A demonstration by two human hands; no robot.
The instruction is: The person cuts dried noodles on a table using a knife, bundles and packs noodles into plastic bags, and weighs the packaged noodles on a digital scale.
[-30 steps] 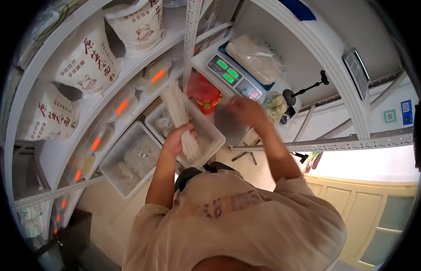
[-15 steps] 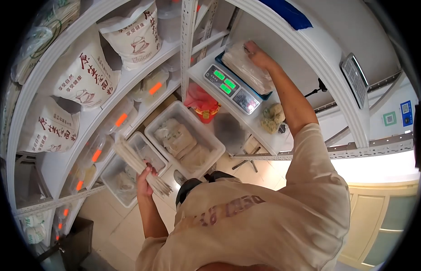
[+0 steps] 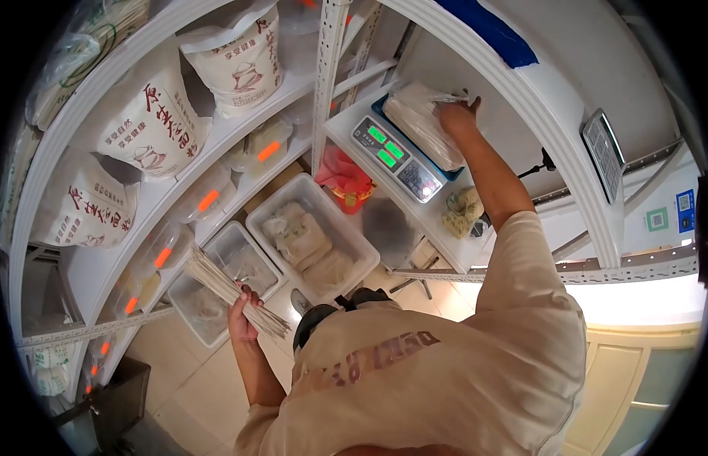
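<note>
A bundle of long pale noodles lies in my left hand, its fingers wrapped round the lower half. The bundle slants over the smaller plastic bins. On the scale, with its lit green displays, a clear bag of pale contents rests in a blue tray. My right hand is at the bag's upper right side, fingers closed on the edge of its plastic.
Left shelves hold printed white sacks and tubs with orange labels. Below stand a large white bin with bagged goods and a red bag. A yellowish-green bundle lies beside the scale.
From over the large bin, my left hand has moved left and down with the noodles. My right hand has risen from in front of the scale to the bag on it.
</note>
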